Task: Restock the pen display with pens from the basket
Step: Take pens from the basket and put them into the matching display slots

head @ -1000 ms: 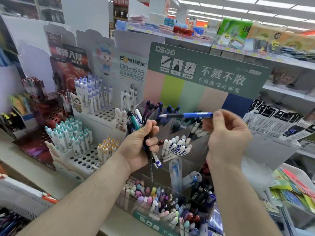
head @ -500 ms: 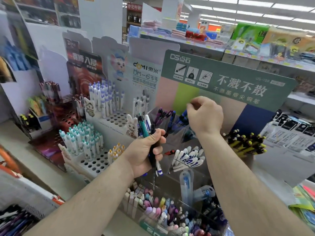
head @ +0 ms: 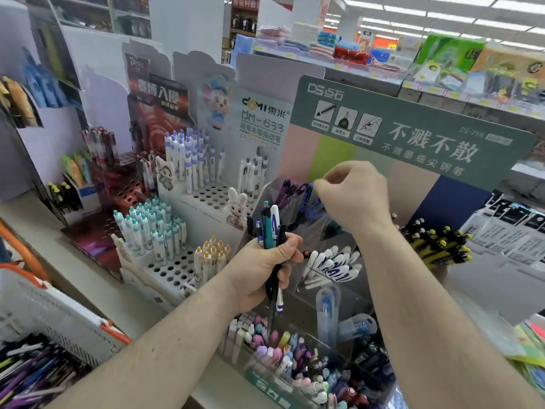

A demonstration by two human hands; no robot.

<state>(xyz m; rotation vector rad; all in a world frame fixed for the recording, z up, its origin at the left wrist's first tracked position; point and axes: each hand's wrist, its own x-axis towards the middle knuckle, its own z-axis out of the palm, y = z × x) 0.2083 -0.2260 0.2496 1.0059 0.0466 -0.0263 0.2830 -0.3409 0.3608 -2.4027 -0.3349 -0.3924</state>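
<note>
My left hand [head: 262,270] grips a bundle of pens [head: 269,225], their tops sticking up in front of the clear tiered pen display [head: 348,293] under a green header sign [head: 413,137]. My right hand [head: 354,193] hovers with curled fingers over the display's top compartment of purple and blue pens [head: 290,191]. Its fingertips pinch the end of a blue pen [head: 308,193] standing among them. The white basket [head: 59,314] with orange handles sits at the lower left, loose pens [head: 29,379] inside it.
White and blue pens [head: 330,267] fill the middle tier, black and yellow pens [head: 436,246] lie to the right, and pastel pens [head: 280,355] fill the bottom tier. White cardboard pen stands [head: 206,196] and a red stand [head: 124,187] crowd the shelf to the left.
My right hand carried the blue pen from mid-air to the display's top compartment and lowered it among the pens there. My left hand kept its bundle almost still.
</note>
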